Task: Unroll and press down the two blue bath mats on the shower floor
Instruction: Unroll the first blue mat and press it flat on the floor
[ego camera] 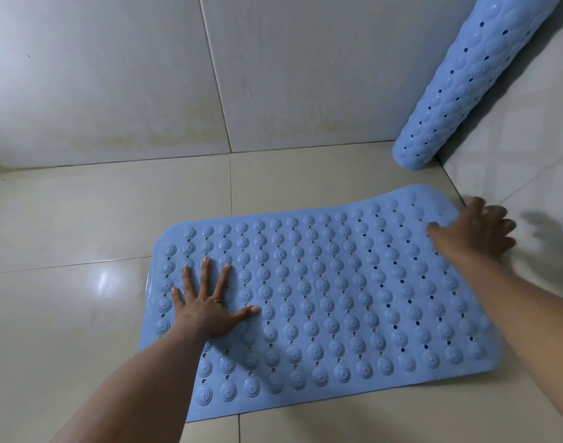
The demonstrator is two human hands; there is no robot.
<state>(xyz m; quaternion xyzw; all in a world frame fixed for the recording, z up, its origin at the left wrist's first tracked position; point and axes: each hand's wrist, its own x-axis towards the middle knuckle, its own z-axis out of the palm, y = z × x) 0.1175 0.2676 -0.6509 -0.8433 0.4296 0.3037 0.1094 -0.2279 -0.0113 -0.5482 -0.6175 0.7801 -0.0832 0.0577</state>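
One blue bath mat (321, 302) lies unrolled on the tiled shower floor, its studded side up. Its far right corner still curls up a little near the wall. My left hand (209, 308) rests flat on the mat's left part, fingers spread. My right hand (475, 231) is blurred over the mat's raised far right end, fingers apart and holding nothing. A second blue mat (462, 87) stays rolled into a tube, leaning in the right corner with its lower end on the floor.
Grey tiled walls (113, 75) close the space at the back and right. Beige glossy floor tiles (81, 225) lie bare left of the mat and in front of it.
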